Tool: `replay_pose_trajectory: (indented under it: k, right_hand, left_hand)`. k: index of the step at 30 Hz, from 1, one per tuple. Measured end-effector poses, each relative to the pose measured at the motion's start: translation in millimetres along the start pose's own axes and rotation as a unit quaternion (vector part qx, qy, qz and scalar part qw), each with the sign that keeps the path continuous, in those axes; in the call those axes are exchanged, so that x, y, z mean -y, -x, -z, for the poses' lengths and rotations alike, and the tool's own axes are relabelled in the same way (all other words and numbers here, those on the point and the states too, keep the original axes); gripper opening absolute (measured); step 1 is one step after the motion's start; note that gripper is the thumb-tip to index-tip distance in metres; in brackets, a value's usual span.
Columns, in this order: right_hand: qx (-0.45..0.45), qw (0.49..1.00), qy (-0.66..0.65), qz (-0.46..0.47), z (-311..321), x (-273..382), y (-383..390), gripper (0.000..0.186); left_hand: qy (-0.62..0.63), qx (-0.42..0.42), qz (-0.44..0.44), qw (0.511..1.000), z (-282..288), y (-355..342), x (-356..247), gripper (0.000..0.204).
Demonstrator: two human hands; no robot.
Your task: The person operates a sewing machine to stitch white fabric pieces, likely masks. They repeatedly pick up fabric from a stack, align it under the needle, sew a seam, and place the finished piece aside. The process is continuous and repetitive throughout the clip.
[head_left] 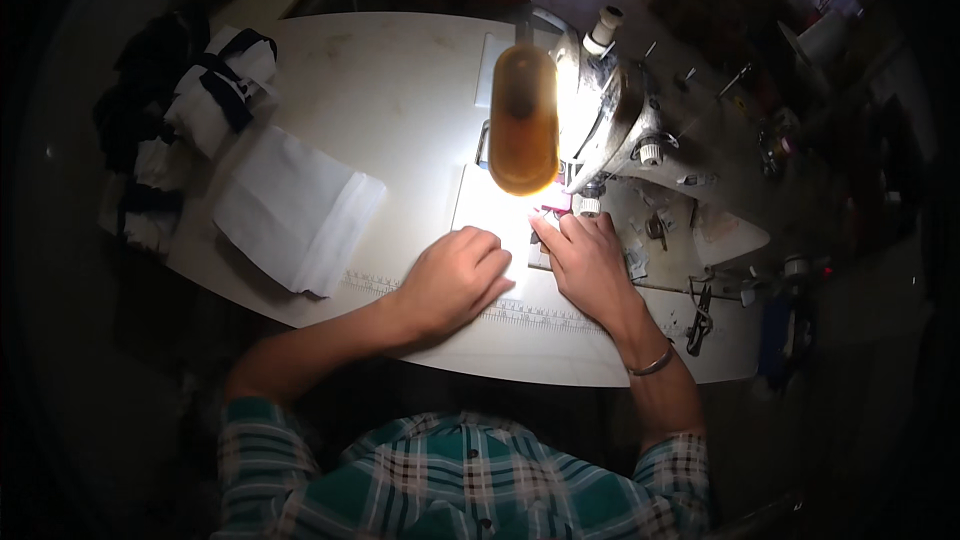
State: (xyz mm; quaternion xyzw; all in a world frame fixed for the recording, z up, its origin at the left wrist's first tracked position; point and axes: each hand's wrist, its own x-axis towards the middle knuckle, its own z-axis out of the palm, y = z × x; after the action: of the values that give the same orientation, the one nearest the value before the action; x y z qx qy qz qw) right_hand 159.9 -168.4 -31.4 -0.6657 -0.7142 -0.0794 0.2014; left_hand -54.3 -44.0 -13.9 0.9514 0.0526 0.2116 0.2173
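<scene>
A white fabric piece (488, 210), washed out by the lamp, lies under the sewing machine (625, 110). My left hand (452, 282) has its fingers curled on the fabric's lower left part. My right hand (590, 270), with a bangle on the wrist, rests just below the needle area, index finger reaching forward onto the fabric beside a small pink part (556, 202). An amber lamp housing (522, 120) hides part of the machine and work.
At the left of the white table (390, 80) lie a folded white cloth (290, 210) and a pile of dark and white garments (175, 125). Black thread snips (698, 320) lie at the right, near the front edge. A printed ruler strip (540, 317) runs along the front.
</scene>
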Motion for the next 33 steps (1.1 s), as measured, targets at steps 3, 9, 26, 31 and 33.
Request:
replay_pose_trajectory:
  k: [3,9,26,31,33]
  right_hand:
    - [0.000,1.000,-0.005,-0.001,0.6,0.2,1.3,0.039]
    - [-0.006,1.000,-0.001,0.011,0.8,0.6,4.7,0.043]
    - [0.002,0.999,-0.011,0.041,7.2,3.1,6.5,0.043]
    - [0.002,0.999,-0.011,0.042,5.5,2.5,7.7,0.042]
    - [0.000,0.999,-0.015,0.044,5.4,2.4,7.7,0.041]
  left_hand:
    - [0.019,0.012,-0.064,0.998,-3.6,11.1,-5.0,0.027]
    - [-0.052,0.019,-0.149,0.987,2.1,16.3,6.5,0.031]
    - [-0.044,0.019,-0.131,0.990,3.4,7.5,11.5,0.030]
    - [-0.038,0.005,-0.110,0.993,-2.1,4.6,16.3,0.029]
    - [-0.040,-0.001,-0.107,0.993,-2.4,3.2,18.8,0.029]
